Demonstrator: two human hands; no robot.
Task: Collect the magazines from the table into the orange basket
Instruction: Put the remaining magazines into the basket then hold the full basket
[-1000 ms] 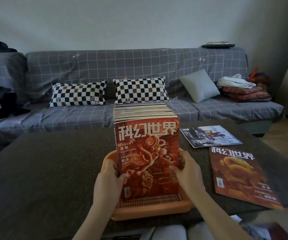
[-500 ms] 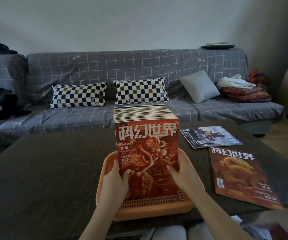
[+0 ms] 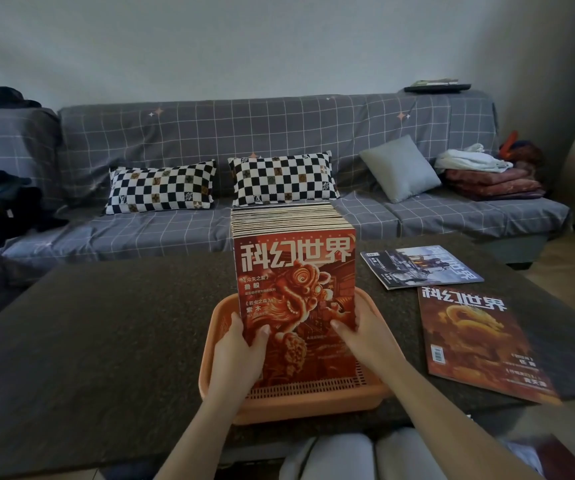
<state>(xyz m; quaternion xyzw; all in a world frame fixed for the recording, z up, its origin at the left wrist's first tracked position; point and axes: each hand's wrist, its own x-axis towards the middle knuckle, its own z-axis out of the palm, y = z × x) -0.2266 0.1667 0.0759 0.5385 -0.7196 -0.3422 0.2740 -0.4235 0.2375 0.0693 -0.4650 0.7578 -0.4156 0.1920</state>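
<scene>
Both hands, left hand (image 3: pixel 236 355) and right hand (image 3: pixel 365 341), have slid up the red magazine (image 3: pixel 296 299), gripping its edges, seating it upright in the orange basket (image 3: pixel 313 407); two magazines remain at 2 o'clock.

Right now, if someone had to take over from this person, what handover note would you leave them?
Left hand and right hand each grip a side of the upright magazine stack, thumbs on its red front cover.
The stack stands on edge in the orange basket at the table's near edge.
Done: most magazines are in.
Left: two lie flat on the table to the right, the brown-cover magazine nearer and the blue-grey magazine behind it.
</scene>
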